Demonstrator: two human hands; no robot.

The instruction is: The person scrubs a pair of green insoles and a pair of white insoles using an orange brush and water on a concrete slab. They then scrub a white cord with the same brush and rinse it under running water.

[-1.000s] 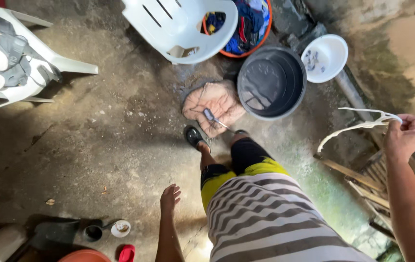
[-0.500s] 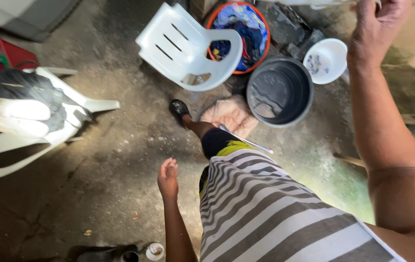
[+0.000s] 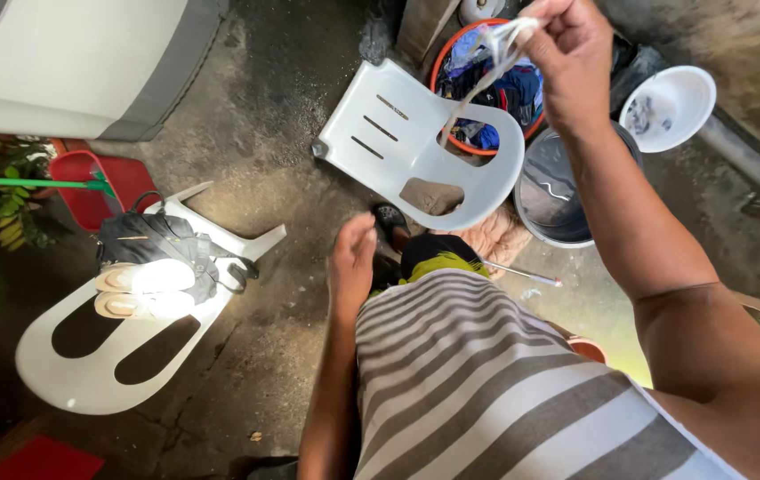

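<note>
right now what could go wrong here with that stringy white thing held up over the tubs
The right hand pinches a thin white strip high above the orange basket of clothes; a loose pinch might let it drop in or snag the white chair. The floor looks damp and uneven, and the sandalled foot stands close by that tipped chair and the grey bucket, so a step could trip.

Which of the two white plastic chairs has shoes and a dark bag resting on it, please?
The white chair at the lower left, by the red dustpan, carries the shoes and bag. The other white chair, near the raised right hand, holds neither.
</note>
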